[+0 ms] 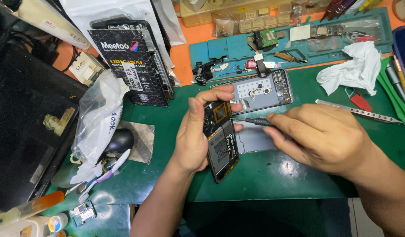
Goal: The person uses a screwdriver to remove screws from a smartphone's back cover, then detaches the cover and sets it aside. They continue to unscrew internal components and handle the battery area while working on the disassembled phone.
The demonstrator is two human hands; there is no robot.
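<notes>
My left hand grips an opened phone by its edges and tilts it, so its battery and circuit board face me. My right hand holds a small dark screwdriver, whose tip rests against the upper part of the phone. Just behind the phone, a grey back cover with a camera cut-out lies on the green mat.
A black parts package and a clear plastic bag lie to the left. Behind are a blue parts tray with small components, a crumpled white cloth, metal tweezers and a red pick. A dark case fills the far left.
</notes>
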